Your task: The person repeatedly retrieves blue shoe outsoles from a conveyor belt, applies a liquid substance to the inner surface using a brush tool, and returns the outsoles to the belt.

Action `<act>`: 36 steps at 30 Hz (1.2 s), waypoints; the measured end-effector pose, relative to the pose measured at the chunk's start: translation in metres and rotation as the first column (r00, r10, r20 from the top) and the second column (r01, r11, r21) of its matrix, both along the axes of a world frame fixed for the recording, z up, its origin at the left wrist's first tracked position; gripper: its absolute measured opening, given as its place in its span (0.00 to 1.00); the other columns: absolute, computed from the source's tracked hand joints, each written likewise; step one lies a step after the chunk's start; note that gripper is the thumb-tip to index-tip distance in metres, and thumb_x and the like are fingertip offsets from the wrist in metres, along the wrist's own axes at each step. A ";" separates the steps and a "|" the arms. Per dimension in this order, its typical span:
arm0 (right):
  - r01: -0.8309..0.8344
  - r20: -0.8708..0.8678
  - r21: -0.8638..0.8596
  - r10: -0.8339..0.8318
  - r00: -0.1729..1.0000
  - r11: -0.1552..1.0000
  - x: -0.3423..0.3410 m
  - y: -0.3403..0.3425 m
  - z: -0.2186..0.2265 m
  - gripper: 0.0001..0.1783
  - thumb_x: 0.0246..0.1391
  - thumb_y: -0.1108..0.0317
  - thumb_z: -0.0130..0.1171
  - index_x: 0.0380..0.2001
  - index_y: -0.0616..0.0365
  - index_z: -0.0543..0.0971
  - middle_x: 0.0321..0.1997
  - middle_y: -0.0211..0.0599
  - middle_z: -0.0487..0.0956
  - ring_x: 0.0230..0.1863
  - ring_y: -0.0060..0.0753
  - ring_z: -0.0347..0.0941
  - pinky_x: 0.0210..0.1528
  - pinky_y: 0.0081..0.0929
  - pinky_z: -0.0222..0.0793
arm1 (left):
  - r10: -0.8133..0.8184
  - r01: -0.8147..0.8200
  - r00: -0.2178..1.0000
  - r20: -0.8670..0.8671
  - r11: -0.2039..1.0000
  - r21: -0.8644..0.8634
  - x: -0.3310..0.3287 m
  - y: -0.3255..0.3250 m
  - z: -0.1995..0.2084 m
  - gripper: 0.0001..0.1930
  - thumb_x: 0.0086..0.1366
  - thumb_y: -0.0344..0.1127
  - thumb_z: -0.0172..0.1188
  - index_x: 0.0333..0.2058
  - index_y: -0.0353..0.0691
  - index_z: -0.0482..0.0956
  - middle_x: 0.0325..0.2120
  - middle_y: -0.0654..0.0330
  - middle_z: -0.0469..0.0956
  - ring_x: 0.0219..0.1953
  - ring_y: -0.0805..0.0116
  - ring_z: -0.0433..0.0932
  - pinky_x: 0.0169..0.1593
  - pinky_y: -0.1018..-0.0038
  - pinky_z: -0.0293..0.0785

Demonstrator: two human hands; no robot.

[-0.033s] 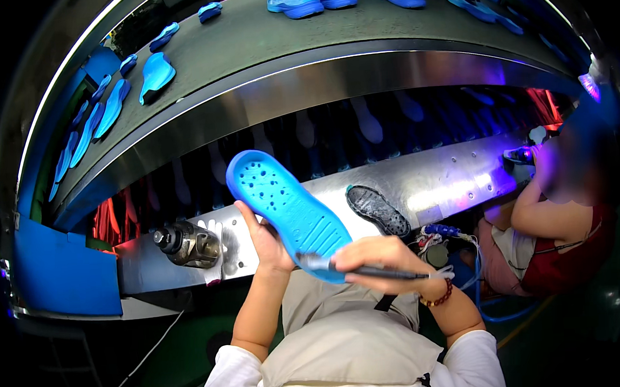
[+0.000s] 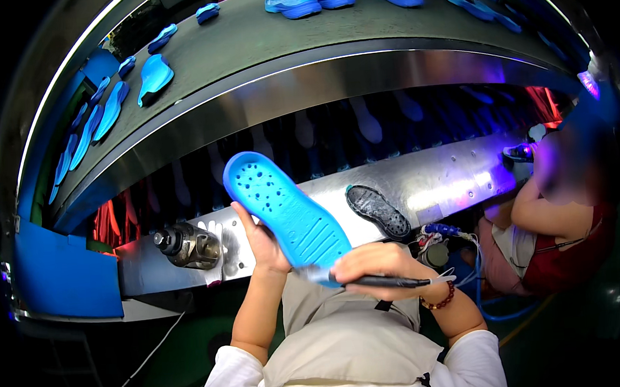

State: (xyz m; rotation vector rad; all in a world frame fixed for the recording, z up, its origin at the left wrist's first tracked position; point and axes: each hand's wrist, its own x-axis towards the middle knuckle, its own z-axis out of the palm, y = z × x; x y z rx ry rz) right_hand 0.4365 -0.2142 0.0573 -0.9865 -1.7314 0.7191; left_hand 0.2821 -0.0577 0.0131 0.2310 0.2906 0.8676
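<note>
blue sole [image 2: 286, 212] clasped in left hand [image 2: 265, 248], right hand [image 2: 380, 262] pinching brush [image 2: 388, 282]; metal pot-like thing [image 2: 190, 247], inside hidden

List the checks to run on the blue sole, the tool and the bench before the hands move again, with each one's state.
1. Blue sole held by left hand: ok.
2. Tool gripped in right hand: ok.
3. Right hand free: not ok, the tool is in it.
4. Tool's tip touching the blue sole: cannot tell, blurred.
5. Black sole on the bench, apart from both hands: ok.
6. Blue sole's underside: cannot tell, hidden.
</note>
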 end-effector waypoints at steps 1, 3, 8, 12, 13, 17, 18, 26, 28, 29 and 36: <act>-0.091 -0.071 -0.006 0.091 0.993 0.996 0.002 -0.003 -0.001 0.11 0.41 0.79 0.62 0.33 0.61 0.78 0.37 0.41 0.79 0.41 0.36 0.76 0.45 0.28 0.70 | -0.005 0.005 1.000 -0.004 1.000 -0.003 -0.003 0.001 -0.001 0.40 0.57 0.69 0.40 0.52 0.36 0.63 0.47 0.44 0.69 0.47 0.50 0.70 0.52 0.55 0.67; -0.149 -0.270 -0.161 0.101 0.958 0.976 0.016 -0.005 -0.006 0.12 0.41 0.80 0.62 0.33 0.62 0.78 0.38 0.42 0.79 0.41 0.35 0.76 0.45 0.27 0.71 | -0.001 0.001 1.000 -0.017 1.000 0.021 -0.006 0.004 -0.002 0.41 0.56 0.69 0.40 0.53 0.36 0.63 0.47 0.43 0.69 0.48 0.50 0.70 0.52 0.55 0.68; 0.063 -0.076 -0.059 -0.068 0.995 0.996 0.013 -0.002 -0.013 0.11 0.40 0.80 0.62 0.32 0.64 0.79 0.38 0.41 0.79 0.43 0.37 0.75 0.47 0.27 0.70 | -0.055 0.040 0.995 0.084 0.984 0.176 0.010 0.010 0.014 0.42 0.56 0.70 0.39 0.54 0.36 0.61 0.48 0.43 0.68 0.49 0.48 0.69 0.52 0.54 0.68; -0.104 -0.371 -0.077 0.068 0.926 0.992 0.031 -0.001 -0.011 0.13 0.39 0.80 0.64 0.33 0.62 0.80 0.39 0.43 0.79 0.50 0.37 0.70 0.55 0.33 0.62 | -0.200 0.166 0.972 0.123 0.956 0.240 0.016 0.015 0.045 0.47 0.52 0.74 0.41 0.55 0.34 0.60 0.49 0.44 0.68 0.50 0.47 0.69 0.56 0.50 0.61; -0.035 -0.485 -0.186 -0.061 0.872 0.982 0.032 0.001 -0.012 0.13 0.40 0.80 0.62 0.34 0.63 0.79 0.38 0.45 0.79 0.52 0.37 0.67 0.56 0.33 0.61 | -0.179 0.136 0.973 0.147 0.955 0.263 0.022 0.017 0.055 0.46 0.54 0.72 0.41 0.55 0.33 0.60 0.49 0.44 0.67 0.50 0.47 0.68 0.57 0.51 0.61; 0.025 -0.731 -0.107 -0.096 0.676 0.994 0.014 0.014 -0.009 0.12 0.45 0.80 0.57 0.37 0.68 0.75 0.41 0.51 0.77 0.51 0.38 0.69 0.55 0.34 0.64 | -0.196 0.114 0.938 0.287 0.954 0.278 0.022 0.012 0.057 0.44 0.59 0.68 0.36 0.59 0.32 0.52 0.55 0.45 0.61 0.55 0.48 0.63 0.59 0.53 0.58; 0.017 -0.841 -0.192 -0.173 0.513 0.981 0.006 0.014 -0.003 0.12 0.47 0.80 0.56 0.38 0.68 0.74 0.43 0.52 0.75 0.50 0.39 0.70 0.54 0.35 0.66 | -0.146 0.066 0.967 0.210 0.935 0.349 0.029 -0.010 0.055 0.45 0.58 0.69 0.35 0.60 0.34 0.51 0.56 0.47 0.61 0.56 0.49 0.62 0.60 0.52 0.57; 0.111 -0.607 -0.202 -0.214 0.765 0.973 -0.004 -0.002 0.003 0.11 0.45 0.81 0.58 0.36 0.69 0.76 0.40 0.48 0.77 0.43 0.34 0.74 0.48 0.25 0.68 | -0.111 0.077 0.991 0.073 0.927 0.367 0.030 -0.029 0.034 0.38 0.61 0.61 0.39 0.59 0.34 0.55 0.54 0.45 0.62 0.54 0.48 0.65 0.56 0.50 0.60; 0.256 -0.564 -0.094 -0.263 0.783 0.962 0.007 0.004 0.006 0.13 0.42 0.83 0.59 0.35 0.68 0.77 0.38 0.48 0.77 0.41 0.36 0.75 0.46 0.27 0.69 | -0.095 0.056 0.990 0.104 0.943 0.329 0.035 -0.033 0.037 0.37 0.61 0.60 0.39 0.58 0.33 0.55 0.54 0.44 0.63 0.53 0.47 0.66 0.56 0.50 0.61; 0.427 -0.351 0.028 -0.391 0.851 0.904 0.012 0.011 0.003 0.13 0.40 0.82 0.60 0.34 0.67 0.77 0.37 0.47 0.78 0.40 0.37 0.75 0.46 0.28 0.70 | -0.081 0.038 0.987 0.137 0.955 0.293 0.038 -0.035 0.041 0.37 0.61 0.59 0.40 0.58 0.32 0.54 0.53 0.43 0.63 0.52 0.47 0.67 0.55 0.51 0.61; 0.171 -0.284 0.019 -0.158 0.946 0.985 0.017 0.006 0.023 0.12 0.37 0.79 0.63 0.30 0.64 0.78 0.34 0.47 0.79 0.38 0.38 0.77 0.42 0.28 0.71 | -0.106 0.080 0.991 0.082 0.959 0.271 0.037 -0.019 0.026 0.36 0.60 0.58 0.41 0.56 0.31 0.58 0.50 0.42 0.66 0.49 0.46 0.69 0.53 0.51 0.64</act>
